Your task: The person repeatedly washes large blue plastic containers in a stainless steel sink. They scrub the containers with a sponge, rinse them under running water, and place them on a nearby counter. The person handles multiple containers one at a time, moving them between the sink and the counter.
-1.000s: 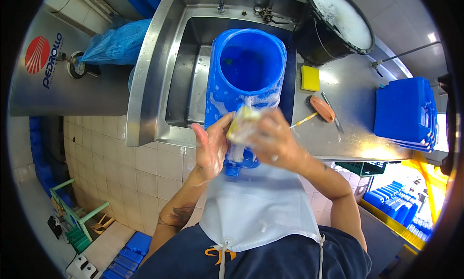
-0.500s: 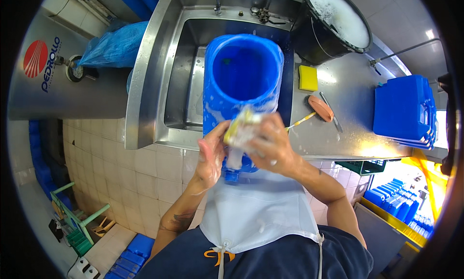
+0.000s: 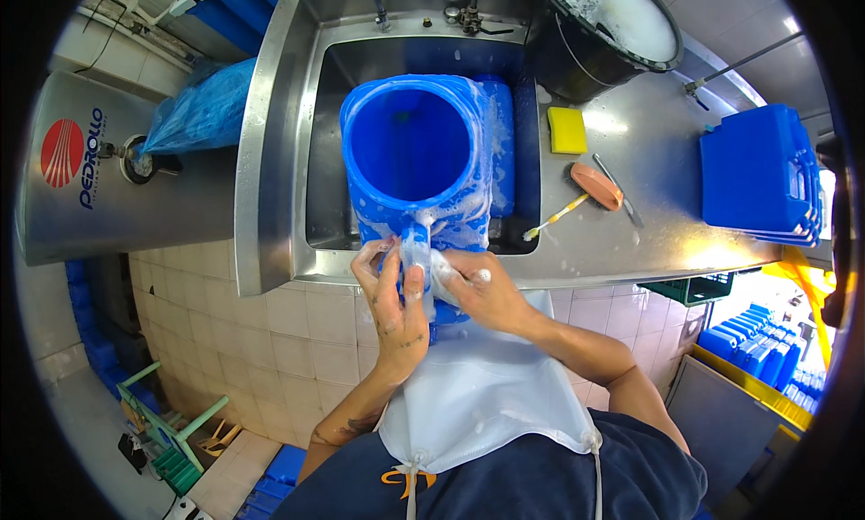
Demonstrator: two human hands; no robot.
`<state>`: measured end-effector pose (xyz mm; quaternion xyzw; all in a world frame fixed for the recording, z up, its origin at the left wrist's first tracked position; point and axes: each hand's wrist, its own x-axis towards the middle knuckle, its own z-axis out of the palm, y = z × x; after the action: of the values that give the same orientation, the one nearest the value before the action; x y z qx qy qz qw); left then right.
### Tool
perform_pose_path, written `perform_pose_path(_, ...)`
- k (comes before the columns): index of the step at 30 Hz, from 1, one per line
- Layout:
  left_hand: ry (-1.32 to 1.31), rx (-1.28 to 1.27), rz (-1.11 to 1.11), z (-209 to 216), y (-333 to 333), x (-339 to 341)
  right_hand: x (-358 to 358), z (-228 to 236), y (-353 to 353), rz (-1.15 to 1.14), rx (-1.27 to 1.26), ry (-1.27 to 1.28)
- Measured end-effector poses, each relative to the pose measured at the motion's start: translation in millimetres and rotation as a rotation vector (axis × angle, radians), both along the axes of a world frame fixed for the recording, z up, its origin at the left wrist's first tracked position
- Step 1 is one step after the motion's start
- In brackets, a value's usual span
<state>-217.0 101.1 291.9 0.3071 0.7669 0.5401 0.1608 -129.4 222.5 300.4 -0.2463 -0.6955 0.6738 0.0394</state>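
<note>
A blue plastic container (image 3: pixel 468 223) with a wide round mouth leans over the near edge of the steel sink (image 3: pixel 329 96), streaked with suds. My left hand (image 3: pixel 396 313) is closed around the soapy blue handle at its near side. On the right of that handle, my right hand (image 3: pixel 482 290) presses a foam-covered sponge (image 3: pixel 441 272), mostly hidden by fingers and suds. A second blue container (image 3: pixel 501 150) lies in the sink behind the first one's right side.
On the steel counter right of the sink are a yellow sponge (image 3: pixel 567 130), an oval orange brush (image 3: pixel 596 187), a toothbrush (image 3: pixel 557 216) and a thin metal tool (image 3: pixel 618 192). A black bucket of suds (image 3: pixel 577 56) stands behind them. Blue jerrycans (image 3: pixel 757 177) stand at right.
The container has tipped toward the left, exposing the second one. My right hand has brought the sponge down against the handle, and my left fingers have closed around it.
</note>
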Motion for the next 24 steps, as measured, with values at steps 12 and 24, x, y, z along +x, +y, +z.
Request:
perform_pose_path(12, -0.166, -0.033, -0.089, 5, -1, -14, 14, -39, 30, 0.270, 1.204, 0.439)
perform_pose_path(24, -0.662, 0.197, -0.046, 10, 18, -16, 42, -40, 40, 0.368, 0.682, 0.372)
